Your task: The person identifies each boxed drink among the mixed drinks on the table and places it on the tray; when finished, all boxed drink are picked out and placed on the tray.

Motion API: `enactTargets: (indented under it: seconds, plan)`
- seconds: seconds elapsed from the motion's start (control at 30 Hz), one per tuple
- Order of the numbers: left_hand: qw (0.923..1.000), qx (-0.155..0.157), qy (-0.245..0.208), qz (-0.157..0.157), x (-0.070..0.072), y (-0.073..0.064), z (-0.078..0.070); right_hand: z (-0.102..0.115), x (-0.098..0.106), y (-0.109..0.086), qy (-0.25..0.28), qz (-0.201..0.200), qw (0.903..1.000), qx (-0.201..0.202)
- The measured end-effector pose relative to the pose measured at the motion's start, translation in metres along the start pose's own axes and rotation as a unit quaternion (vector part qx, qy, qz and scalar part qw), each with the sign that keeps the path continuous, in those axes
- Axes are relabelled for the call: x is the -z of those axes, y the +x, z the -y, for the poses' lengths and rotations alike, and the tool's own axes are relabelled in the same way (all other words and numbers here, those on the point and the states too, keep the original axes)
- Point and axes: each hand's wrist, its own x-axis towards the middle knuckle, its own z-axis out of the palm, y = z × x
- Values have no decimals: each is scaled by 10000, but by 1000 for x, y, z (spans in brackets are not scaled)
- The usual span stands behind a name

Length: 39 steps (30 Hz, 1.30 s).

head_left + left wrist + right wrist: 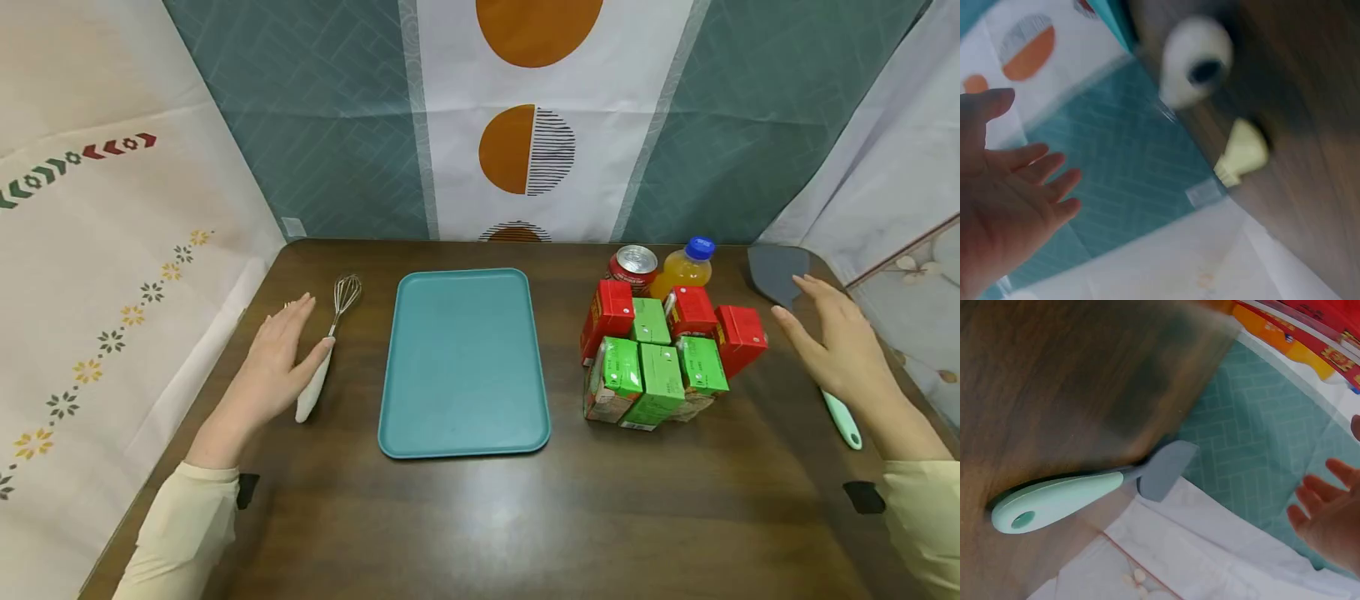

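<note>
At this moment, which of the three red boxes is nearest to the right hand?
The rightmost red box is nearest the right hand. The middle red box and the leftmost red box both stand farther left.

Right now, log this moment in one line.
left hand: holds nothing, near whisk | right hand: holds nothing, near spatula | tray: between whisk and cartons

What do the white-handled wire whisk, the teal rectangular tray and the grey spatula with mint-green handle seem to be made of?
White-handled wire whisk: bright, thin loops suggest metal; smooth handle, probably plastic.
Teal rectangular tray: likely plastic, perhaps coated metal; matte, even colour, no glare.
Grey spatula with mint-green handle: dull blade, perhaps silicone or nylon; satin handle, probably plastic.
</note>
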Motion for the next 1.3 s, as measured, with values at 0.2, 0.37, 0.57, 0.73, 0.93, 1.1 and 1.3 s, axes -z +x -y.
enactTargets:
  seconds: [0.2,0.37,0.57,0.73,0.93,1.1,1.3]
  plan:
    - [9959,347,-24,838,-16,-10,-23,6,12,-3,785,515,9953,231]
    - [9905,910,-213,1009,-31,-17,-35,13,2,-5,1359,1333,9808,415]
    - [9790,1242,-318,1584,-48,-11,-38,16,-13,-10,1727,1691,9689,535]
    - [9704,1530,-329,1837,-55,6,-38,15,-14,-4,1279,1423,9809,355]
    - [9599,1539,-234,2330,-63,24,-43,17,-13,1,1253,1337,9826,308]
    - [9558,1420,-552,2515,-66,32,-42,17,-18,0,1537,1236,9798,327]
    - [9389,1514,-1071,2898,-65,34,-40,14,-24,-4,1712,1072,9793,131]
